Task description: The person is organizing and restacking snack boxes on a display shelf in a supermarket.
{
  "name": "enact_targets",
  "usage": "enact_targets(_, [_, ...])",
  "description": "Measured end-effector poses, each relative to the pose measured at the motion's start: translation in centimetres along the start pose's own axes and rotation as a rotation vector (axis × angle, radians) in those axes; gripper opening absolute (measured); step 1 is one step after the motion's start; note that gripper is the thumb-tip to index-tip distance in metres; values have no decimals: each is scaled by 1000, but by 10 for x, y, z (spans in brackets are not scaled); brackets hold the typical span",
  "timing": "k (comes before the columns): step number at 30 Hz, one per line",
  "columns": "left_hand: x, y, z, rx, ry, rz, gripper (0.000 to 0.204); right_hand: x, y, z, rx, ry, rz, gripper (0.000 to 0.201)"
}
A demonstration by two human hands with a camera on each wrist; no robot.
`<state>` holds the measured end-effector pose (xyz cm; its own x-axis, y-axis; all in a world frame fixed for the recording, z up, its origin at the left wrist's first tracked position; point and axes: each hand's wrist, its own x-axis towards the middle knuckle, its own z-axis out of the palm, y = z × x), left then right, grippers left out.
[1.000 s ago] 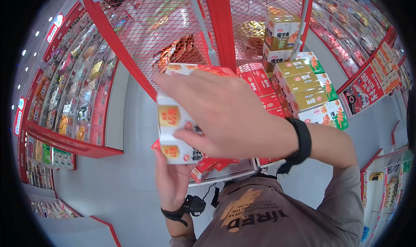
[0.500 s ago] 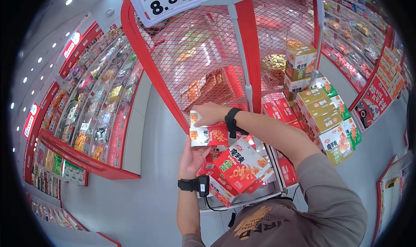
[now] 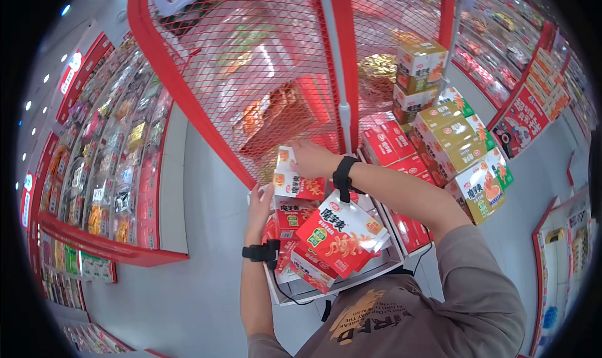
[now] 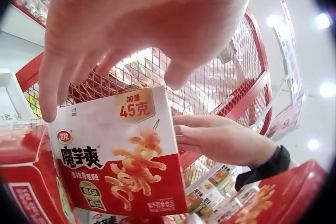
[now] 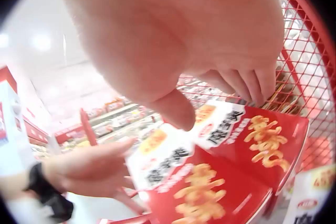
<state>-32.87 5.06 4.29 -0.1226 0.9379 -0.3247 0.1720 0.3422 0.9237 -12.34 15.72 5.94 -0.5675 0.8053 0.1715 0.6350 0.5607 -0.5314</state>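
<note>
The straight-fingered left hand [image 3: 258, 212] no longer sits beneath the far-left box [image 3: 303, 187], seemingly settled; right hand [image 3: 313, 160] grip: cannot tell.

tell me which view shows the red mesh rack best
The head view: it shows the red mesh rack most broadly, with two panels. The left wrist view shows part behind a box and the right hand; the right wrist view, a stretch at right.

White-edged display stand [image 3: 379, 269] here, with a messy heap of red-and-white snack boxes [image 3: 313, 269] piled on its near section, a few of them tilted over others. Hard to tell from this angle which boxes actually touch the bottom. Bit of pale surface showing up front though.
</note>
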Motion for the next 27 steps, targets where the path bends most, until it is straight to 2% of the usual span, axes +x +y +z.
enact_targets(1, [-5, -2, 3, 23, 52, 73, 72, -12, -2, -8, 7, 20, -15, 58])
enact_targets(2, [-7, -1, 2, 25, -26, 69, 71, -28, -29, -53, 0, -338, 96, 51])
enact_targets(4, [-16, 1, -5, 14, -159, 48, 69, -72, -38, -95, 94, -290, -23, 45])
enact_targets(5, [-22, 1, -3, 14, -114, 73, 67, -94, -37, -111, 140, -272, -91, 42])
enact_targets(7, [-33, 10, -1, 27, -16, 133, 64, -138, -28, -141, 293, -215, 56, 36])
enact_targets(9, [-60, 24, 8, -36, 159, 345, 51, -189, 3, -129, 424, 38, 308, 39])
enact_targets(10, [-78, 31, 14, -70, 251, 449, 46, -212, 15, -112, 274, 201, 380, 43])
enact_targets(11, [-100, 35, 18, -96, 224, 499, 39, -236, 26, -87, 118, 356, 448, 48])
enact_targets(12, [-125, 39, 21, -119, 198, 545, 32, -255, 29, -61, -185, 430, 477, 58])
enact_targets(13, [-148, 44, 28, -146, 176, 588, 27, -274, 35, -43, -260, 375, 474, 68])
enact_targets(15, [-190, 62, 58, -158, -66, 736, 20, -297, 39, -15, -339, 229, 524, 76])
enact_targets(17, [-209, 70, 97, -154, -321, 765, 20, -309, 39, -6, -330, 220, 473, 82])
enact_targets(19, [-209, 69, 145, -64, -436, 710, 22, -313, 43, -6, -312, 251, 430, 82])
enact_targets(21, [-191, 50, 197, -216, -535, 528, 34, -319, 48, -13, -258, 229, 398, 81])
enact_targets(23, [-160, 23, 251, -420, -435, 395, 42, -325, 53, -18, -266, 182, 369, 82])
enact_targets(25, [-121, -9, 298, -448, -231, 383, 49, -329, 55, -20, -239, 201, 340, 80])
enact_targets(27, [-82, -28, 325, -168, 29, 469, 54, -332, 63, -18, -203, 221, 300, 80])
